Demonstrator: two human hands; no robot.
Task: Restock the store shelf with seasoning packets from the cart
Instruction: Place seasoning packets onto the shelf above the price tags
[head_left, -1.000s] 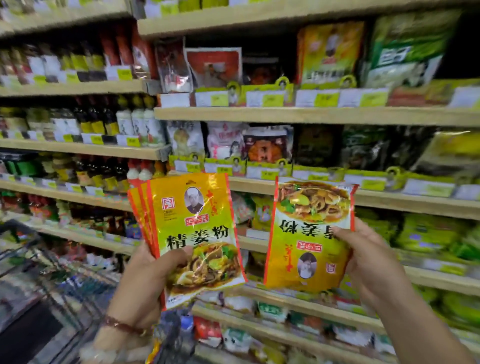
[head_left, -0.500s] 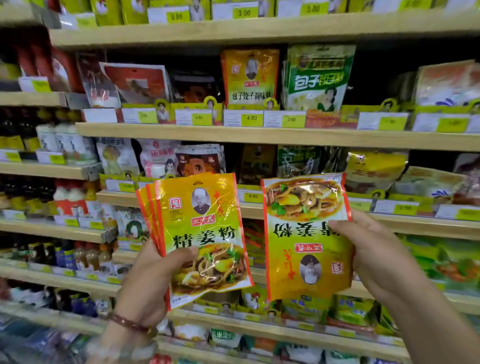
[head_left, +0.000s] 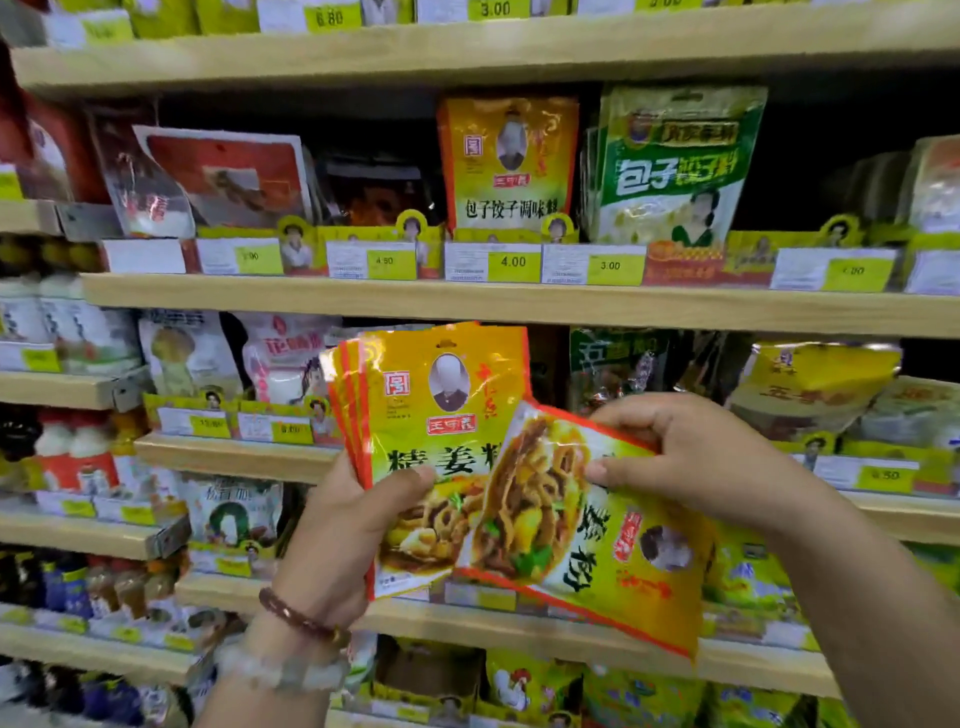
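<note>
On my left I see bottles (head_left: 78, 457) on the side shelves, then the wooden store shelf (head_left: 467, 304) with price tags (head_left: 511, 262) along its edge. My left hand (head_left: 343, 530) is curled round a fanned stack of yellow seasoning packets (head_left: 441, 410), thumb pressed across the front one, two bracelets (head_left: 298, 621) on the wrist. Overlapping that stack's lower right corner is a single packet (head_left: 587, 540), tilted and turned nearly upside down. My right hand (head_left: 696, 452) pinches it at its upper edge, thumb on the front and fingers curled behind. Both packets sit in front of the middle shelf rows, between my two hands
</note>
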